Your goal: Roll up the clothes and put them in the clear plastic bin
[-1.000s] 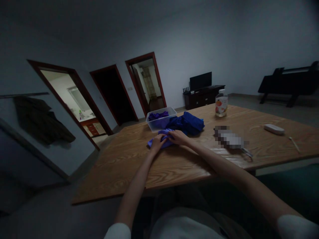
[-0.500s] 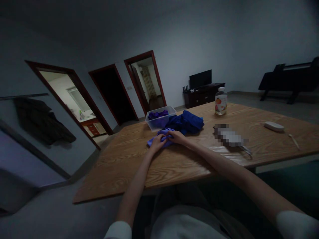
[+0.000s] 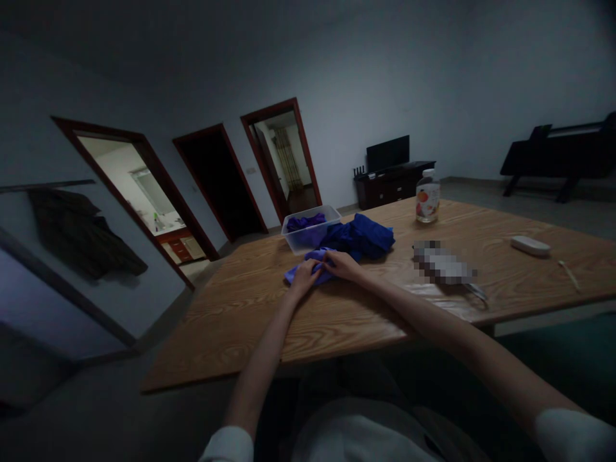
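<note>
A light purple cloth lies bunched on the wooden table. My left hand rests on its near side with curled fingers gripping the fabric. Close beside it, my right hand pinches the same cloth from the right, so the two sets of fingertips almost meet. Parts of the cloth are hidden under both hands. Just behind them is a heap of dark blue fabric. A clear plastic box with dark purple fabric in it stands beyond the cloth, slightly to the left.
On the table to the right stand a clear bottle with a fruit label, a blurred-out pale item with a strap, a white case and a thin pale stick. The table's near edge runs below my forearms.
Both hands stay on the light purple cloth, with only a slight shift of the fingers. The box, blue fabric and bottle stay where they were.
</note>
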Demonstrator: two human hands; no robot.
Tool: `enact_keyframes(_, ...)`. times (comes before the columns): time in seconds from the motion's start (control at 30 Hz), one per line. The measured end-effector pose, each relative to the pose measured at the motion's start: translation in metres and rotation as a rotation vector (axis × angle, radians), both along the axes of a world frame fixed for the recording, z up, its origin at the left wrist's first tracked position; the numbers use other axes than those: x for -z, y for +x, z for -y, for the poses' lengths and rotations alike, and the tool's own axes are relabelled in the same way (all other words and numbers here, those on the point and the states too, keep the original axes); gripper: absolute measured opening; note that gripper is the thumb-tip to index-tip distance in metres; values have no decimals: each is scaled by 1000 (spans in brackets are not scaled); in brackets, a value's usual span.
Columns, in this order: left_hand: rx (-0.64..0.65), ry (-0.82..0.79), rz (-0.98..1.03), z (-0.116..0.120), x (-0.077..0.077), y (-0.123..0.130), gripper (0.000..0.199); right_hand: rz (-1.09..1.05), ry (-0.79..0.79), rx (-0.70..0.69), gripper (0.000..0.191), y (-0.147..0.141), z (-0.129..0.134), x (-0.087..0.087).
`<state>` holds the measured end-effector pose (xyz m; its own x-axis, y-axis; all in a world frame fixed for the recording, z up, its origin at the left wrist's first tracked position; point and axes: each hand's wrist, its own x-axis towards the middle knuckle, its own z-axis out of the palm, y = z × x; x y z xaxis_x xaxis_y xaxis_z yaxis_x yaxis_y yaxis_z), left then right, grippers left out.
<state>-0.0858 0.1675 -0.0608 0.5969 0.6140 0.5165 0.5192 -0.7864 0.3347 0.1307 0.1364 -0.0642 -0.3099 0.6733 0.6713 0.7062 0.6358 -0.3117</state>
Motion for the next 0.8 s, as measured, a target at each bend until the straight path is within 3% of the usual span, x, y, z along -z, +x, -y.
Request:
enact_keyframes(0.23, -116, 235, 1, 10, -8, 3, 23, -211, -286, -93, 58, 12, -9, -13)
enact_keyframes(0.37, -117, 252, -2, 11, -10, 2, 24, -227, -355, -177, 63, 11, -7, -16)
enact_keyframes(0.57, -52, 152, -41, 10, -9, 0, 23, -168, -278, -175, 54, 8, -6, -8)
enact_keyframes(0.8, -54, 84, -154, 7, -13, -3, 33, 48, -21, -72, 37, 4, -4, -6)
